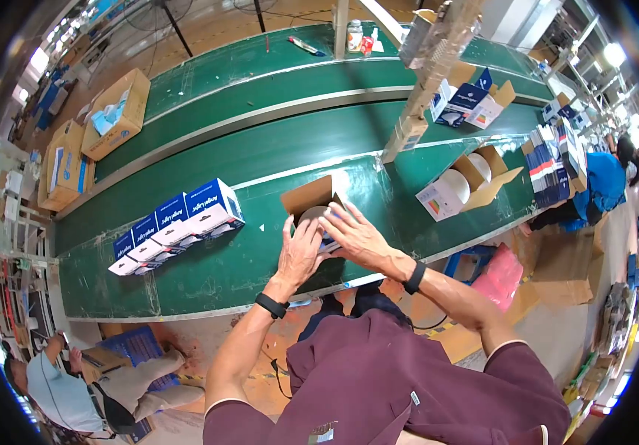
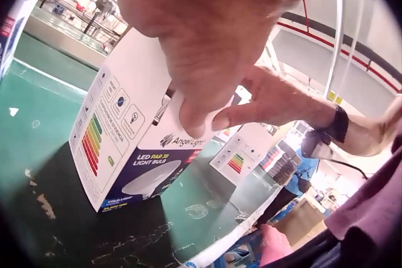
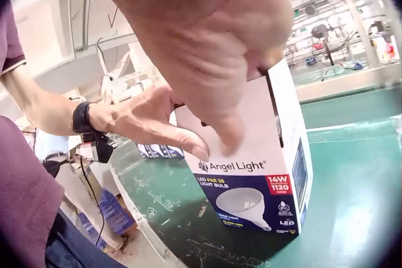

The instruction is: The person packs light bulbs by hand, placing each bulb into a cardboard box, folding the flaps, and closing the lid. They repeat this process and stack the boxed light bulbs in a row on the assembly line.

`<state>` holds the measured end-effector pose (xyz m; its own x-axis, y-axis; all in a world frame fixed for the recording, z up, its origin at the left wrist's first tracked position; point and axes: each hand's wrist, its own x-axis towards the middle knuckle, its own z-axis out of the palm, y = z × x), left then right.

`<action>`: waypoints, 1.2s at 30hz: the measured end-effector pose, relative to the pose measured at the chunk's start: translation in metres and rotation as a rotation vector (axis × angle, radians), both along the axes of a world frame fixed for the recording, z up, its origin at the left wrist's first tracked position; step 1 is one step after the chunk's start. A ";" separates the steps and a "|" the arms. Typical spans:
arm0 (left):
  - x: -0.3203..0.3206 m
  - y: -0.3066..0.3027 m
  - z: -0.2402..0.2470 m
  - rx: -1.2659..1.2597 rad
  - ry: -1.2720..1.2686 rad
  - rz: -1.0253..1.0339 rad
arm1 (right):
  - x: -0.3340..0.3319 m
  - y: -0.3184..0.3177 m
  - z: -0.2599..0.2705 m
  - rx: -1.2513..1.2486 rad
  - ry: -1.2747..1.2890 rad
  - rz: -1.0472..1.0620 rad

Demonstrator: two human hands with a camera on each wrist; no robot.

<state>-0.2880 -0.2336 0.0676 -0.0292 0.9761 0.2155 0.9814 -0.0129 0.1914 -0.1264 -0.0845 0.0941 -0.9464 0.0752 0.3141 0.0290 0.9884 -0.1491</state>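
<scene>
At the far left of the green bench (image 1: 208,278) we see a row of closed boxes (image 1: 178,221), blue and white, lying side by side and touching. They seem parked there as a finished batch, well apart from the hands.

Next comes the left hand (image 1: 298,254). Its arm reaches forward from the body with a dark wristband (image 1: 270,305) at the wrist. The fingers point up and away, fairly straight and close together. They press against the near left side and top edge of the bulb box (image 1: 310,199) and clamp on nothing. We judge this as a steadying hold, keeping the box upright.

The bulb box stands on the bench between the two hands. Its brown flap (image 1: 306,194) is raised at the back, and the pale face of a bulb (image 1: 313,214) shows in the opening. The wrist views show its printed front and its energy label.

The right hand (image 1: 355,236) comes in from the right with the forearm angled across the body. Its fingers are spread apart and laid flat over the box top. In the right wrist view its thumb hangs down the front face. It looks like a pressing touch rather than a grip.

Further right an open carton (image 1: 482,191) holds white bulbs, within reach, it seems
</scene>
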 end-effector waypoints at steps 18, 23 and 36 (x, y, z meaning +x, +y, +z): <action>0.028 -0.011 -0.013 0.186 -0.250 0.258 | -0.006 0.022 -0.034 -0.165 -0.374 0.087; 0.014 -0.020 -0.022 0.167 -0.304 0.124 | 0.014 0.024 -0.039 -0.226 -0.145 0.157; -0.007 -0.012 -0.040 0.170 -0.600 -0.156 | -0.024 0.042 -0.096 -1.396 -0.179 -0.401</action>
<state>-0.2955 -0.2455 0.0274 -0.0534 0.9322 0.3580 0.6883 -0.2254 0.6895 -0.1505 -0.0422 -0.0016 -0.8071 0.4753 -0.3502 0.3819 -0.0320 -0.9236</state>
